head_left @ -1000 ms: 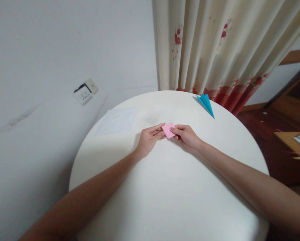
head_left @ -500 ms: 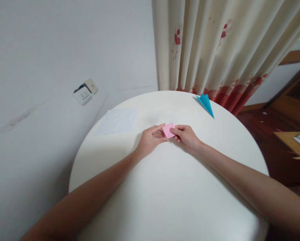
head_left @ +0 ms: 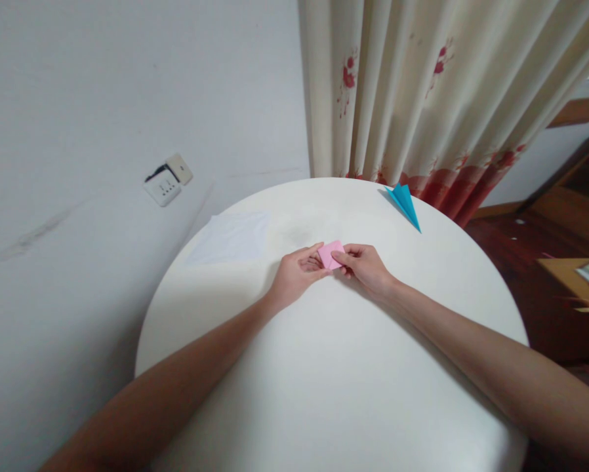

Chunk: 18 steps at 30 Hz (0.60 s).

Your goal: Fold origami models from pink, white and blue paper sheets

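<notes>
Pink paper (head_left: 332, 254), folded small, sits between your two hands, just above the round white bench (head_left: 334, 380). Around your hands there is not much. A flat white sheet (head_left: 233, 237) lies on the bench past your left hand (head_left: 294, 275), out to its left side and apart from it. A blue folded paper (head_left: 403, 203) with a sharp point lies far past your right hand (head_left: 366, 267), near the far edge of the bench, well apart from your fingers. Nothing lies between your hands and those two papers. Behind the bench hangs a cream curtain (head_left: 422, 92) with red flowers, and a wall socket (head_left: 167, 180) sits on the white wall to the left. Your left hand pinches the left edge of the pink paper with the thumb and fingers closed on it. Your right hand pinches the right edge the same way, with its fingertips on top. The two hands nearly touch each other at the paper.
</notes>
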Tool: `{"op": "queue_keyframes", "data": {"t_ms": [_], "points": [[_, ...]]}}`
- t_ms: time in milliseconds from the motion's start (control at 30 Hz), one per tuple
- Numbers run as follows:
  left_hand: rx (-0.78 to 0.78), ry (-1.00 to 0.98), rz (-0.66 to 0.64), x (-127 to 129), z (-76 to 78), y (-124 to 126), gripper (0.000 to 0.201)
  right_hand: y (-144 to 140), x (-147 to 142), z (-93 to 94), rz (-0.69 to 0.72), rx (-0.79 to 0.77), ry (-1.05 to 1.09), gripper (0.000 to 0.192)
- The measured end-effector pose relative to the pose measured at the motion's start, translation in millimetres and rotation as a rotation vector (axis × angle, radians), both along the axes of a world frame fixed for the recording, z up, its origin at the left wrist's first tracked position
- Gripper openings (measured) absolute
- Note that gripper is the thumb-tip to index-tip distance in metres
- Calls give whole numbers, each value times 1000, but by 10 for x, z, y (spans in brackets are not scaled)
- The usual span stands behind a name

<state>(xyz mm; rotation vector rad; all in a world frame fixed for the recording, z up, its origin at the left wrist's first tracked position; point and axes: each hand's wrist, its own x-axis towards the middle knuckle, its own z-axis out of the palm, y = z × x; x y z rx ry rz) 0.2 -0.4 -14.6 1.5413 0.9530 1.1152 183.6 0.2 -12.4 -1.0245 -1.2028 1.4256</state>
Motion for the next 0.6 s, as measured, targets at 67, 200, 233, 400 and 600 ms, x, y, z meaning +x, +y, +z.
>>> {"op": "queue_keyframes", "data": {"t_ms": [67,200,233,400,600], "points": [[-5,-6,-7,0,-7,-2,71,-4,1,5,2,10,-16,38],[-31,-13,-12,-2,-13,-3,73,-9,-2,19,9,18,-34,37],[-36,-17,-14,-2,-12,-3,73,-10,-3,22,8,18,-39,36],[-47,-15,-22,-2,-1,0,73,-15,-9,32,-11,24,-71,34],[-43,-19,-30,2,-17,-1,74,-24,-19,43,-55,43,-107,30]]}}
